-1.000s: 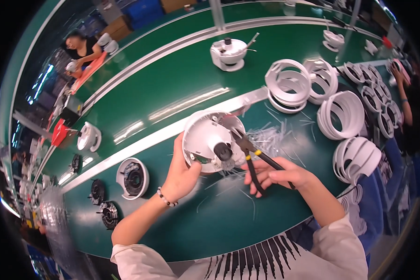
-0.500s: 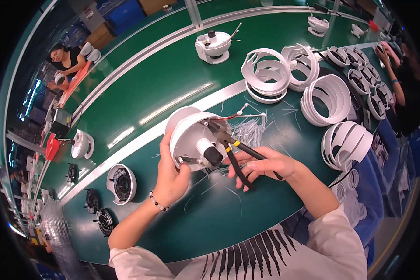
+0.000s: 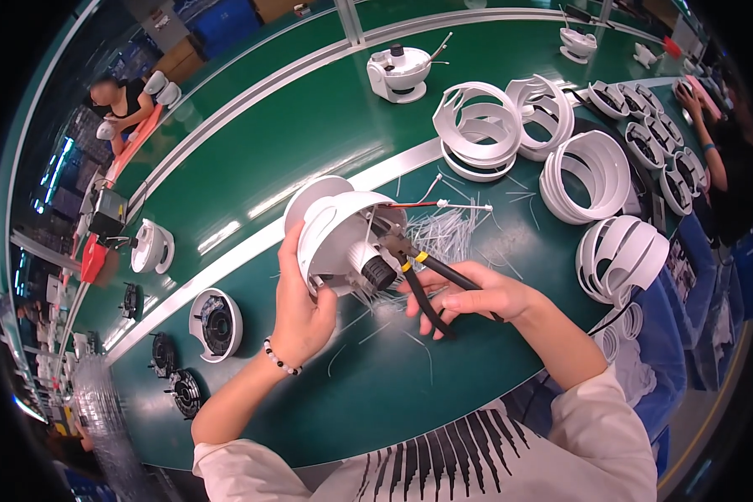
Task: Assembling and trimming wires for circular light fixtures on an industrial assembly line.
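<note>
My left hand (image 3: 303,311) is closed round the left side of a white, open bowl-shaped housing (image 3: 322,238), tilted above the table. A white cylinder with a ribbed black end (image 3: 380,273) sits inside it. From its far rim, red, black and white wires (image 3: 422,204) with small white connectors stick out to the right. In my right hand (image 3: 495,294) is a pair of black-handled pliers (image 3: 421,293) with yellow bands. Their handles are spread and their jaws reach inside the housing's right edge; what lies between the jaws is too small to make out.
Thin white plastic offcuts (image 3: 450,237) lie behind the pliers. White rings (image 3: 586,180) are stacked to the right, near black-and-white round parts (image 3: 644,144). A white shell with a black insert (image 3: 217,325) sits left. White assemblies (image 3: 399,74) stand on the green conveyor (image 3: 309,109). Co-workers sit farther off.
The housing has shifted slightly left and away from me with my left hand, its wires swinging. The assemblies on the conveyor have moved right. The pliers have barely moved.
</note>
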Motion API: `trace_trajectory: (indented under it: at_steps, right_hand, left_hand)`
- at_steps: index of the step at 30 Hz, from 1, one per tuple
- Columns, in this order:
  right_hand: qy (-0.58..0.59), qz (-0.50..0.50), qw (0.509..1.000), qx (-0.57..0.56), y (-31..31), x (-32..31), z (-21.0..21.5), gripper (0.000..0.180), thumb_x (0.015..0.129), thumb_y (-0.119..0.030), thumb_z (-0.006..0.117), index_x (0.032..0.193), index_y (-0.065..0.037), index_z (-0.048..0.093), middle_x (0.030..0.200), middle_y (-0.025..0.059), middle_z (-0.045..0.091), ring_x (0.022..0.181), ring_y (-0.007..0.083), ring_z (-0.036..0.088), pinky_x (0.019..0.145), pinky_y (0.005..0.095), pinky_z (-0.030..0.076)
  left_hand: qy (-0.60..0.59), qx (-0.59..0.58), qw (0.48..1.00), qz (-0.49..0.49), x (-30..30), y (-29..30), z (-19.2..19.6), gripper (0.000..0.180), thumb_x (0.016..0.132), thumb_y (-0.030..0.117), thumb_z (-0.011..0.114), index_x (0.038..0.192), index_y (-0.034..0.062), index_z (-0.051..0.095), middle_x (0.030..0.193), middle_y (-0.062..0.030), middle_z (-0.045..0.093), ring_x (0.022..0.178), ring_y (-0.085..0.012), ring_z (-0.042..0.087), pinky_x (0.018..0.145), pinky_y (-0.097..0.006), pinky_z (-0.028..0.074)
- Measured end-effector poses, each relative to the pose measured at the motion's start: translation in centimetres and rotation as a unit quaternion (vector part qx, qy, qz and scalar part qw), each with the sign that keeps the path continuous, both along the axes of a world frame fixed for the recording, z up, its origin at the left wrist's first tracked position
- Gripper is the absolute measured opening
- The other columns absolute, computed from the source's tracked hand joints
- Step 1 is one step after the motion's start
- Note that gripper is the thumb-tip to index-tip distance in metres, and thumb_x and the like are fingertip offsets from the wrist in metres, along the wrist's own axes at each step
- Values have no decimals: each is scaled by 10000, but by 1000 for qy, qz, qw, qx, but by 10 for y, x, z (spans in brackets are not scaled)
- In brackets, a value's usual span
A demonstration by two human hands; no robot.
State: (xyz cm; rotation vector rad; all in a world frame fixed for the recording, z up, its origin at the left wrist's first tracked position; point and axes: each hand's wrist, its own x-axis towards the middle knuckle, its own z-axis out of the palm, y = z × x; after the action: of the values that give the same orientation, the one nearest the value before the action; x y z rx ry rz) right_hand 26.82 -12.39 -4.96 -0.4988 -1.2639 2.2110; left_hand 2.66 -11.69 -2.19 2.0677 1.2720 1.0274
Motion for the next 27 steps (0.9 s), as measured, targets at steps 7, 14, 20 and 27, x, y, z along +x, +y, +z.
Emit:
trace_trajectory:
  at_steps: [7, 14, 20, 27]
  right_hand:
    - [-21, -24, 999, 10, 1, 0, 3, 556, 782, -241, 529, 1219, 54, 353, 1033, 160, 509, 852, 216, 571, 700, 318, 477]
    - [9, -26, 999, 17, 1, -1, 4, 416, 831, -219, 512, 1167, 8, 415, 1000, 94, 516, 804, 163, 565, 657, 274, 469]
    - [-13, -53, 998, -10, 0, -2, 0, 357, 831, -218, 527, 1094, 13, 456, 865, 59, 538, 671, 122, 562, 559, 242, 464]
    - [-41, -104, 993, -27, -7, -7, 3, 253, 837, -186, 522, 983, 20, 512, 733, 41, 524, 548, 103, 527, 466, 233, 448]
  left_hand:
    - [-11, -30, 999, 9, 1, 1, 3, 682, 650, -76, 359, 1295, 17, 156, 1167, -216, 396, 1075, -303, 446, 886, -339, 370]
    - [-45, -84, 995, 1, 4, -2, 8, 676, 651, -114, 338, 1293, 12, 166, 1226, -144, 296, 1159, -223, 323, 965, -315, 263]
    - [-18, -56, 998, -22, 6, 0, 8, 683, 648, -113, 340, 1296, 15, 169, 1227, -150, 300, 1165, -232, 322, 968, -321, 262]
    - [37, 46, 998, 26, 0, 8, 8, 700, 616, -107, 364, 1286, -6, 190, 1193, -216, 369, 1112, -320, 410, 925, -343, 330]
